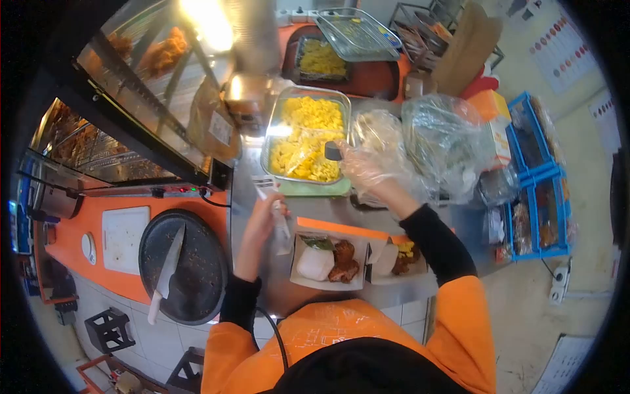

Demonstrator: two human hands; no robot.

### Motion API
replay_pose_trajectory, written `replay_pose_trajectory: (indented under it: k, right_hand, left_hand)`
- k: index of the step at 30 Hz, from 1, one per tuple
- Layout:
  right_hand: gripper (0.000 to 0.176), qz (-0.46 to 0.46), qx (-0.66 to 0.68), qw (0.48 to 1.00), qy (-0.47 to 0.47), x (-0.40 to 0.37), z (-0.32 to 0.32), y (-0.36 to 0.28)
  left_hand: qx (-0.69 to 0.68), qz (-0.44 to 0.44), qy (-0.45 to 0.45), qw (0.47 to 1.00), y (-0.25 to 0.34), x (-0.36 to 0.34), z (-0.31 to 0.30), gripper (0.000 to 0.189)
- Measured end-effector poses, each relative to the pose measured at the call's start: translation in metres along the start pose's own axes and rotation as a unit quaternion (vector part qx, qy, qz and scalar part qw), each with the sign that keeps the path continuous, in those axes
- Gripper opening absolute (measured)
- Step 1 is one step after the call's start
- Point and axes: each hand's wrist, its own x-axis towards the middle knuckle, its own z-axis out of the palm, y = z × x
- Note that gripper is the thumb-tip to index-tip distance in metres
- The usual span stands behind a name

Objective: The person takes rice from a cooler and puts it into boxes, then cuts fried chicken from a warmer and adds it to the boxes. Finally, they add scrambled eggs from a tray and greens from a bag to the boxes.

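My right hand (pixel 367 169), in a clear plastic glove, is closed round a utensil with a dark handle end (pixel 333 151); its working end cannot be made out. It is over the right side of a clear tray (pixel 264 152) of yellow scrambled egg (pixel 305 141). Bare, my left hand (pixel 264 215) is closed on a narrow white printed wrapper (pixel 281 238) near the tray's lower left. Below the hands stands an open food box (pixel 360 284) with white rice (pixel 315 264), browned meat (pixel 344 261) and a green leafy piece. A second open box (pixel 380 268) with yellow and brown food is partly behind my right sleeve.
Left is a lit glass display case (pixel 151 98) with fried food. A knife (pixel 172 259) lies on a round dark board (pixel 207 289), beside a white cutting board (pixel 125 240). Plastic bags (pixel 440 141) and blue baskets (pixel 535 174) stand right. Behind are more trays (pixel 357 36).
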Motion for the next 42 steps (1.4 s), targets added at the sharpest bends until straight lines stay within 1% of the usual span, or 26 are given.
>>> replay_pose_trajectory:
  k: [1, 2, 3, 5, 6, 9, 10, 12, 13, 14, 17, 18, 21, 22, 23, 25, 28, 31, 32, 34, 35, 36, 39, 40, 42]
  right_hand:
    - [0.039, 0.014, -0.065, 0.998, 0.0, 0.025, 0.021, 0.004]
    - [0.037, 0.029, -0.128, 0.991, -0.001, 0.041, 0.03, 0.004]
    - [0.034, 0.029, -0.117, 0.993, -0.012, 0.044, 0.027, -0.001]
    - [0.029, 0.033, -0.094, 0.994, -0.037, 0.038, 0.02, -0.016]
    - [0.027, 0.029, -0.132, 0.99, -0.035, 0.04, 0.024, -0.019]
    - [0.026, 0.055, -0.077, 0.986, -0.139, 0.054, 0.013, -0.013]
    - [0.028, -0.025, -0.102, 0.976, -0.19, 0.062, 0.011, -0.008]
    - [0.03, -0.024, -0.08, 0.96, -0.269, 0.071, 0.001, 0.002]
    - [0.031, -0.023, -0.07, 0.949, -0.308, 0.07, -0.013, -0.008]
    - [0.034, -0.045, -0.089, 0.947, -0.305, 0.061, -0.031, -0.016]
    - [0.032, 0.043, -0.017, 0.984, -0.17, 0.06, -0.018, -0.001]
    - [0.038, 0.036, -0.019, 0.99, -0.138, 0.06, -0.012, 0.002]
    - [0.034, -0.056, -0.092, 0.994, -0.013, 0.055, 0.03, 0.019]
    - [0.034, -0.098, -0.105, 0.987, 0.078, 0.055, 0.048, 0.022]
    - [0.036, -0.072, -0.112, 0.989, 0.058, 0.053, 0.059, 0.03]
    - [0.04, -0.021, -0.126, 0.992, 0.017, 0.046, 0.041, 0.0]
    - [0.034, 0.0, -0.132, 0.986, -0.103, 0.06, 0.019, -0.008]
    - [0.038, -0.089, -0.144, 0.95, -0.261, 0.088, 0.003, 0.013]
    - [0.042, -0.062, -0.12, 0.942, -0.307, 0.095, 0.0, 0.017]
    - [0.042, -0.048, -0.151, 0.91, -0.383, 0.099, -0.009, 0.007]
    - [0.043, -0.04, -0.166, 0.891, -0.421, 0.1, -0.013, 0.002]
    - [0.046, -0.072, -0.188, 0.904, -0.378, 0.091, -0.019, -0.009]
    - [0.045, -0.005, -0.234, 0.944, -0.231, 0.073, -0.01, -0.036]
    - [0.047, -0.007, -0.247, 0.95, -0.19, 0.073, 0.004, -0.03]
    - [0.048, -0.026, -0.274, 0.951, -0.141, 0.072, 0.016, -0.024]
  left_hand:
    - [0.026, -0.003, 0.043, 0.999, -0.003, 0.008, 0.009, 0.03]
    - [0.053, 0.01, 0.052, 0.997, -0.004, 0.012, 0.021, 0.028]
    - [0.081, 0.021, 0.063, 0.995, -0.005, 0.016, 0.032, 0.027]
    - [0.07, 0.019, 0.055, 0.996, -0.012, 0.028, 0.039, 0.026]
    - [0.064, 0.016, 0.051, 0.996, -0.017, 0.034, 0.04, 0.026]
    - [0.035, 0.064, 0.088, 0.993, -0.037, 0.052, 0.036, 0.023]
    - [0.018, 0.052, 0.092, 0.994, -0.034, 0.05, 0.038, 0.023]
    - [0.017, 0.052, 0.098, 0.994, -0.033, 0.049, 0.04, 0.022]
    - [0.016, 0.052, 0.101, 0.993, -0.032, 0.048, 0.041, 0.022]
    - [0.013, 0.05, 0.102, 0.993, -0.032, 0.047, 0.042, 0.022]
    - [0.016, 0.041, 0.097, 0.994, -0.027, 0.045, 0.043, 0.023]
    - [0.021, 0.036, 0.09, 0.995, -0.026, 0.045, 0.042, 0.024]
    - [0.027, 0.036, 0.087, 0.995, -0.024, 0.043, 0.044, 0.027]
    - [0.025, 0.038, 0.09, 0.995, -0.024, 0.043, 0.045, 0.027]
    - [0.015, 0.044, 0.102, 0.994, -0.026, 0.044, 0.046, 0.025]
    - [-0.004, 0.053, 0.125, 0.991, -0.034, 0.048, 0.047, 0.022]
    - [0.002, 0.04, 0.089, 0.995, -0.034, 0.051, 0.04, 0.03]
    - [-0.023, 0.069, 0.141, 0.987, -0.035, 0.05, 0.049, 0.02]
    - [-0.013, 0.063, 0.134, 0.989, -0.033, 0.049, 0.048, 0.02]
    - [0.003, 0.05, 0.121, 0.991, -0.031, 0.048, 0.047, 0.022]
    - [0.002, 0.057, 0.122, 0.991, -0.031, 0.047, 0.047, 0.023]
    - [0.002, 0.063, 0.121, 0.991, -0.03, 0.047, 0.048, 0.023]
    - [0.007, 0.058, 0.116, 0.992, -0.026, 0.044, 0.05, 0.024]
    - [0.01, 0.051, 0.114, 0.992, -0.025, 0.043, 0.049, 0.025]
    - [0.001, 0.067, 0.122, 0.99, -0.03, 0.046, 0.049, 0.024]
